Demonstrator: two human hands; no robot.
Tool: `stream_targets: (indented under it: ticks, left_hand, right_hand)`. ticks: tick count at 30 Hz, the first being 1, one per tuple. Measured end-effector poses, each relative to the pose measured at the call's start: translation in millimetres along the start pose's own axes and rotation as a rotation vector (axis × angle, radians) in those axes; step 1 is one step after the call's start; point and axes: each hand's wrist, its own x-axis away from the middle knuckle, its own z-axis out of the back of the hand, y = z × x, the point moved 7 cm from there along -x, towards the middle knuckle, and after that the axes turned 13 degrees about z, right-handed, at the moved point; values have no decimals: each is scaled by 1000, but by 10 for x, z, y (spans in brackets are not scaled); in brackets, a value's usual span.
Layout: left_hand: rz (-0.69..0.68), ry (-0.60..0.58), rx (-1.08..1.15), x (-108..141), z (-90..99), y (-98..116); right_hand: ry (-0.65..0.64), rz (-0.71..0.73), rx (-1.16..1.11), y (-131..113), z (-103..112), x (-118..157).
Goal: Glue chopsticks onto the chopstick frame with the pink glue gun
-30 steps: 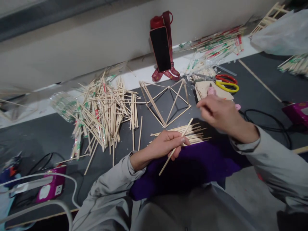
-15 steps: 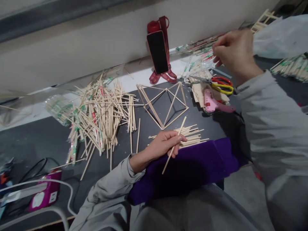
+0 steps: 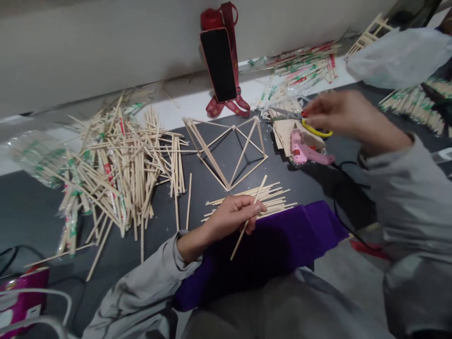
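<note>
My left hand point(image 3: 235, 216) pinches one thin wooden chopstick point(image 3: 239, 244) between thumb and fingers, tilted over the purple cloth point(image 3: 300, 230) on my lap. Behind it a small row of chopsticks point(image 3: 278, 200) lies on the dark table. My right hand point(image 3: 349, 115), smeared by motion, hovers at the scissors point(image 3: 326, 134) with red and yellow handles; it partly covers them, and whether it touches them is unclear. Just below lies a pink glue gun point(image 3: 300, 149) on tan cardboard pieces point(image 3: 281, 134). An angular frame of joined chopsticks point(image 3: 215, 165) stands mid-table.
A big loose heap of chopsticks point(image 3: 130, 165), some in wrappers, covers the left side. A phone point(image 3: 219, 66) leans on a red-capped bottle point(image 3: 212, 19) at the wall. Wrapped chopsticks point(image 3: 416, 103) and a plastic bag point(image 3: 399, 59) lie far right. The black cord point(image 3: 341, 214) hangs right.
My right hand has come down from above the scissors to their handles. My left hand keeps its chopstick. The view has shifted slightly to the right.
</note>
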Motion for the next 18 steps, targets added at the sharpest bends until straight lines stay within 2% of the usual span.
stream_targets:
  ticks: [1, 3, 5, 8, 12, 15, 18]
  left_hand:
    - [-4, 0, -1, -13, 1, -3]
    - [-5, -8, 4, -40, -5, -11]
    - [5, -9, 4, -56, -18, -9]
    - [7, 9, -10, -56, -76, 86]
    - [-136, 22, 57, -144, -263, 488]
    - [-324, 120, 84, -393, -355, 843]
    - [-362, 256, 97, -780, -342, 988]
  right_hand:
    - [-104, 51, -21, 25, -109, 195]
    - [-232, 212, 92, 33, -296, 517]
    - [-247, 255, 229, 83, -433, 699]
    - [-252, 248, 354, 109, -597, 748]
    - [-216, 259, 319, 53, -676, 696]
    - [-182, 220, 331, 46, -677, 707]
    - [-180, 204, 341, 48, -685, 731]
